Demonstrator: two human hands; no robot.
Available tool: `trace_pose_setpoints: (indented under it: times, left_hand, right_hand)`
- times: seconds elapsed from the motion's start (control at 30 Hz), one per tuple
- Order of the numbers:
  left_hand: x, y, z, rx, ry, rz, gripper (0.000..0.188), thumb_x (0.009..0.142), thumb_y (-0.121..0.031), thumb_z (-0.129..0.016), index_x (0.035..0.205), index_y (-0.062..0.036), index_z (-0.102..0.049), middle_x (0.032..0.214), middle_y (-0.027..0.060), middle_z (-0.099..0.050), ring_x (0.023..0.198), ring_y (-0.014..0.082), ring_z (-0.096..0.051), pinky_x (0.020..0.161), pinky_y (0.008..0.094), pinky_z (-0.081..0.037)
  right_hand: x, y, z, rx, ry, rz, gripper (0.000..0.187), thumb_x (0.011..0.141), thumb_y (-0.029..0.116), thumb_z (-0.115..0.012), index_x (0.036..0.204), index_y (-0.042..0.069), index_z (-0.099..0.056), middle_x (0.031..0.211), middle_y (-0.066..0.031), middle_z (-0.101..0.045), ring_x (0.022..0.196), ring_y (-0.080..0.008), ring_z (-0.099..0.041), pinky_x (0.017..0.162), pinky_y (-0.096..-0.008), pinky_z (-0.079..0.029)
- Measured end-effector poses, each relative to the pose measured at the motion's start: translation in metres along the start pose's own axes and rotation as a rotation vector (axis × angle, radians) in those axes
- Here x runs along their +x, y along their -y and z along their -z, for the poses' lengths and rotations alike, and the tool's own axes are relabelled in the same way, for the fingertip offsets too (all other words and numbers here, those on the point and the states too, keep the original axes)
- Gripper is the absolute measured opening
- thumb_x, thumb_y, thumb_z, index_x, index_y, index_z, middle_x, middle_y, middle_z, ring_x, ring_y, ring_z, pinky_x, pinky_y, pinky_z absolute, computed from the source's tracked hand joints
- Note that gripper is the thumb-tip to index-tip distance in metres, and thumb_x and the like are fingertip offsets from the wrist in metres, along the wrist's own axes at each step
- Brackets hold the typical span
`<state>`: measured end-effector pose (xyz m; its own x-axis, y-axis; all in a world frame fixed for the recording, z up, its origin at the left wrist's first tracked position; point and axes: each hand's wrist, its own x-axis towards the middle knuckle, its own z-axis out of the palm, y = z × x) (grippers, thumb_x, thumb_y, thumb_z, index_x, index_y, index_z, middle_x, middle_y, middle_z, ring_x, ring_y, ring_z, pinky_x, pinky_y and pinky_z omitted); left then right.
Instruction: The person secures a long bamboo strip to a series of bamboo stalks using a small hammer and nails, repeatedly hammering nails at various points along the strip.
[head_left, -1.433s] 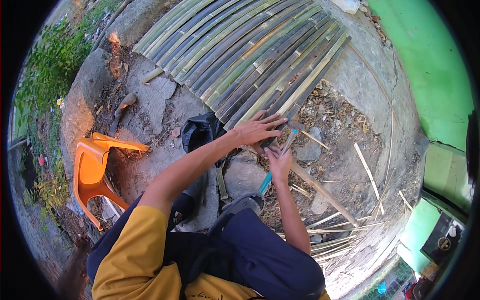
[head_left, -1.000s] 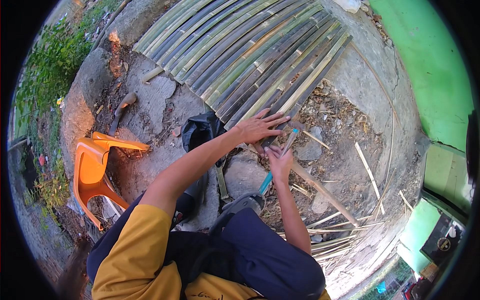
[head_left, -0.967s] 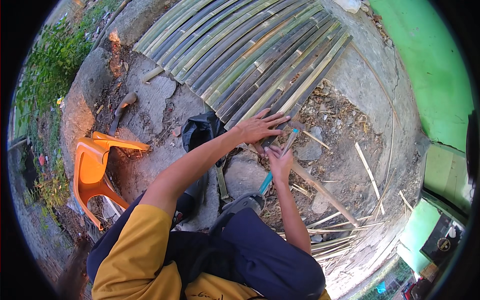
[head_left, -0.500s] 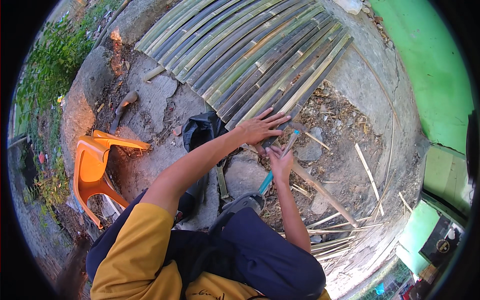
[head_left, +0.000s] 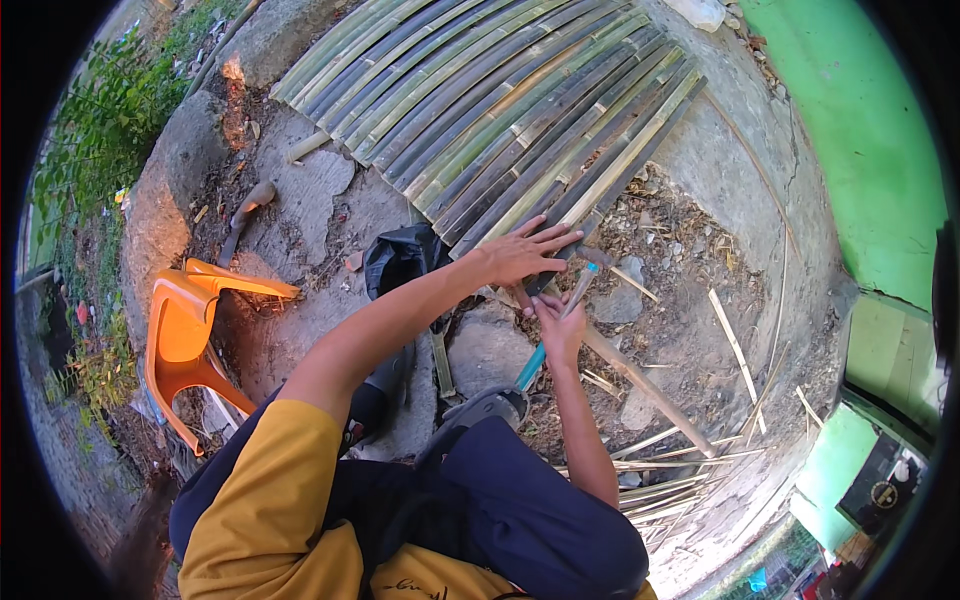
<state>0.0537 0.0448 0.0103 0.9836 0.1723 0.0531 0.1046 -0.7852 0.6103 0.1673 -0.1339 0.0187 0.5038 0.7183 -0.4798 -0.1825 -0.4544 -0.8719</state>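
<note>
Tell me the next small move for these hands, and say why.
I'd probably ease the left hand slightly back before the right hand moves the teal-handled tool. The left hand is spread over the ends of the bamboo slats, its fingertips close to the tool's upper end, while the right hand's grip is closed around the shaft.

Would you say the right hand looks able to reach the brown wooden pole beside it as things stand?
Probably yes: the wooden pole lies close to the right hand, with nothing covering its lower length, but the hand appears closed around a teal rod, which it would likely release first.
</note>
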Motion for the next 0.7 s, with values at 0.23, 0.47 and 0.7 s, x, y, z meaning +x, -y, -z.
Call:
trace_pose_setpoints:
  times: [0.23, 0.47, 0.7]
  left_hand:
    - [0.0047, -0.0073, 0.0034, 0.116, 0.082, 0.034, 0.109, 0.043, -0.066, -0.092, 0.134, -0.0201, -0.054, 0.176, 0.012, -0.004, 0.161, 0.0348, -0.013, 0.131, 0.0604, -0.012]
    - [0.0019, -0.006, 0.0029, 0.017, 0.023, 0.028, 0.104, 0.037, -0.055, -0.095, 0.125, -0.0193, -0.051, 0.176, 0.0124, -0.005, 0.161, 0.0354, -0.012, 0.13, 0.0613, -0.014]
    - [0.0017, -0.0021, 0.0017, 0.025, 0.011, 0.018, 0.104, 0.037, -0.055, -0.095, 0.125, -0.0202, -0.05, 0.176, 0.014, -0.004, 0.161, 0.0357, -0.012, 0.13, 0.0615, -0.015]
  right_hand:
    - [-0.0024, 0.0005, 0.0023, 0.005, -0.018, 0.013, 0.047, 0.088, -0.006, -0.077, 0.116, -0.005, -0.04, 0.107, -0.0254, -0.068, 0.094, -0.023, -0.073, 0.079, -0.032, -0.062]
    - [-0.002, 0.0064, -0.0012, 0.0, -0.015, -0.073, 0.047, 0.088, -0.005, -0.078, 0.115, -0.004, -0.04, 0.104, -0.0243, -0.069, 0.089, -0.022, -0.073, 0.076, -0.0314, -0.063]
    - [0.0006, 0.0033, -0.0021, 0.024, 0.004, -0.021, 0.045, 0.089, -0.005, -0.077, 0.115, -0.003, -0.04, 0.104, -0.0237, -0.069, 0.088, -0.0219, -0.073, 0.076, -0.0311, -0.062]
